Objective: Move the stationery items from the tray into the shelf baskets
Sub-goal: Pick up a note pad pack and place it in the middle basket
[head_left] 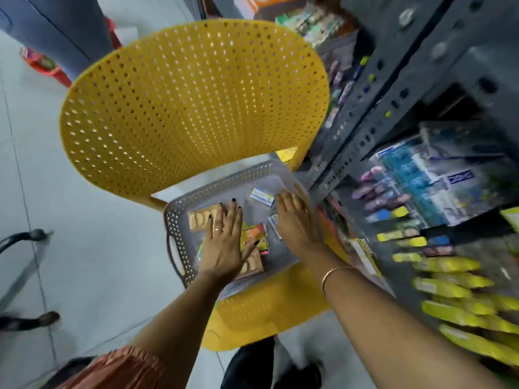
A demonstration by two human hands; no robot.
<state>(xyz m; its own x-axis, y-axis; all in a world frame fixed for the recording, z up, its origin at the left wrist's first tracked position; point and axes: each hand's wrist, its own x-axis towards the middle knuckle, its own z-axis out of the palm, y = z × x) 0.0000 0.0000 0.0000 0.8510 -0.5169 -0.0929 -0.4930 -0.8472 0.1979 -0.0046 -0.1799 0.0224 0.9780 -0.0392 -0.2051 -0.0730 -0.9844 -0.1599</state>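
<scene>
A grey perforated tray (179,209) rests on the seat of a yellow chair. Inside lie tan packs with round shapes (198,219), a colourful yellow and pink pack (254,237) and a small white and blue box (261,195). My left hand (224,242) hovers flat over the tan and colourful packs, fingers spread, holding nothing. My right hand (295,220) reaches into the tray's right side beside small white packs (273,223), fingers extended; whether it touches them is unclear. The image is blurred by motion.
The yellow perforated chair (191,102) has its back rising behind the tray. A grey metal shelf (373,113) stands at the right, packed with blue, pink and yellow stationery packs (449,279). Pale floor tiles lie at the left, with a dark metal frame (25,237).
</scene>
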